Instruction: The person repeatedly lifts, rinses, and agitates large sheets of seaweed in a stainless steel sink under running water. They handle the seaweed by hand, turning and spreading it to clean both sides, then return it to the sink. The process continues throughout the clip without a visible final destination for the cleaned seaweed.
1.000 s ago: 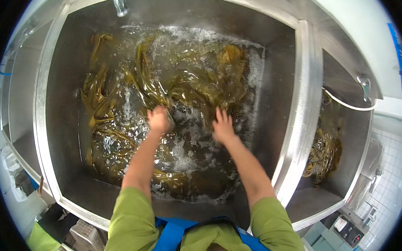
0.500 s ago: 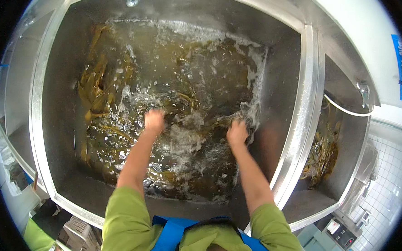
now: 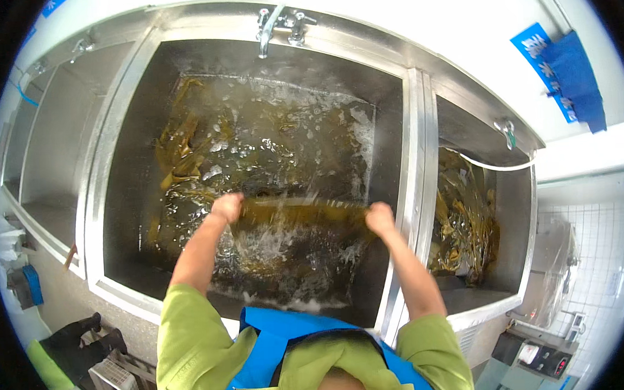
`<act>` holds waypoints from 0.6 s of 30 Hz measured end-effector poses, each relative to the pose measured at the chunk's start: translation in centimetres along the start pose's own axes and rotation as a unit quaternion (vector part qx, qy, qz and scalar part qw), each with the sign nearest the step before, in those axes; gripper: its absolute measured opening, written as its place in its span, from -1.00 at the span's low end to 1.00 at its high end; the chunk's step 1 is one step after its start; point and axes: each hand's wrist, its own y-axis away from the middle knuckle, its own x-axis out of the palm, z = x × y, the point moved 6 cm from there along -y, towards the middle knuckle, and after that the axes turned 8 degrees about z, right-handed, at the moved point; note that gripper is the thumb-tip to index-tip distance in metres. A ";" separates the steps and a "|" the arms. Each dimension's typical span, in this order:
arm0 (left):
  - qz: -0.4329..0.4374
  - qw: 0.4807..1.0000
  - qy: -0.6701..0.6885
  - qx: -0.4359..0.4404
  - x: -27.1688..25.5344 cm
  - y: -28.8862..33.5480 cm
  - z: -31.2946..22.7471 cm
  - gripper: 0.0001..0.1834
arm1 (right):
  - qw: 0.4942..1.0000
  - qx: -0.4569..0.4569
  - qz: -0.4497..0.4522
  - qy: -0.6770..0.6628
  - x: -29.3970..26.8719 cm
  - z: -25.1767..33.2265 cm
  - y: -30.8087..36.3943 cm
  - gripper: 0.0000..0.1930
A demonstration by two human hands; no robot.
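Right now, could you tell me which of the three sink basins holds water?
The middle basin, under the tap, holds water and kelp. The left basin looks dry; the right basin holds only kelp.

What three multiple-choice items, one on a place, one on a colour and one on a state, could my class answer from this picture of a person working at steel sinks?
1. Where does the strip of kelp run?
A. between both hands over the middle sink
B. on the floor
C. in the far left basin

2. What colour are the sleeves?
A. red
B. green
C. white

3. How is the water in the middle sink?
A. frozen
B. drained away
C. splashing and foamy

Answers: 1 A, the left hand and the right hand each grip one end above the water. 2 B, both arms wear green under a blue apron. 3 C, white spray shows below the strip.
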 end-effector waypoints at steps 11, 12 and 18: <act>-0.161 0.969 0.108 0.154 -27.4 20.9 -6.5 -0.77 | 0.880 -0.071 -0.192 -0.429 -35.6 13.1 17.9 -0.80; -0.178 0.968 0.116 0.133 -28.8 22.3 -5.9 -0.79 | 0.858 -0.030 -0.216 -0.464 -37.1 13.5 18.5 -0.77; -0.200 0.906 0.287 0.237 -30.7 28.9 -4.5 -0.80 | 0.778 -0.103 -0.141 -0.603 -40.2 17.3 22.8 -0.79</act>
